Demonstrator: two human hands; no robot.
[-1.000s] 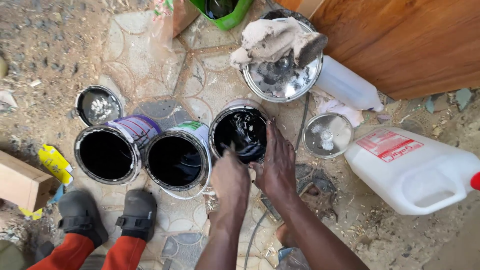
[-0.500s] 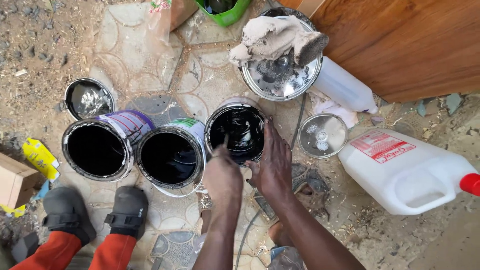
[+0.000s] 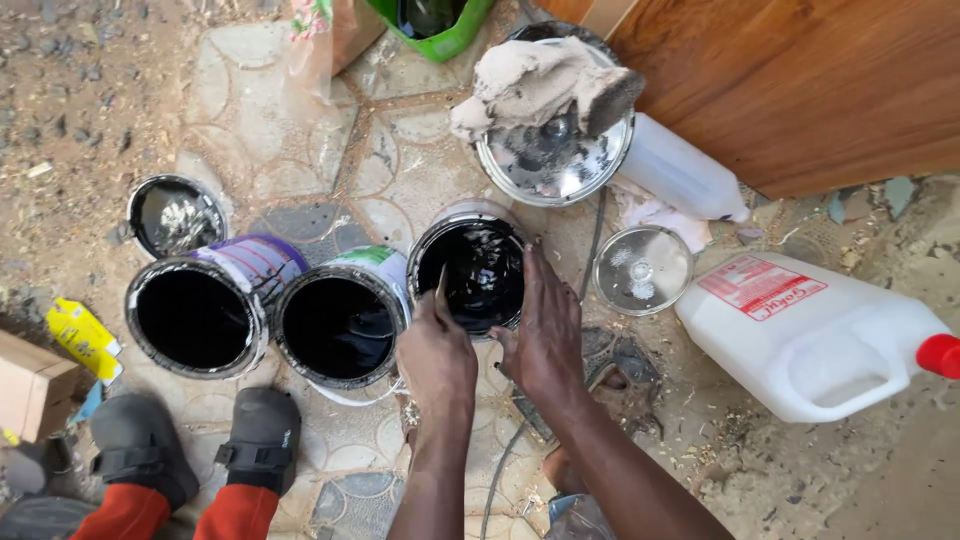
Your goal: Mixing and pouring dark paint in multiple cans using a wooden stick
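At centre frame, an open can of black paint (image 3: 478, 268) is steadied by the right hand (image 3: 545, 325), fingers spread on its rim. A thin tool (image 3: 439, 292) is pinched in the left hand (image 3: 435, 360). Paint could be spilled if the can tips.

— What is the person wearing on the arms?

— Nothing. Both forearms are bare from the bottom edge up to the left hand (image 3: 435, 355) and the right hand (image 3: 545, 335); no sleeves, gloves, rings or watch show.

— Any marks on the hands?

— None that I can make out.

— Is more of the body in view?

— Only the two forearms, coming in from about 6 o'clock.
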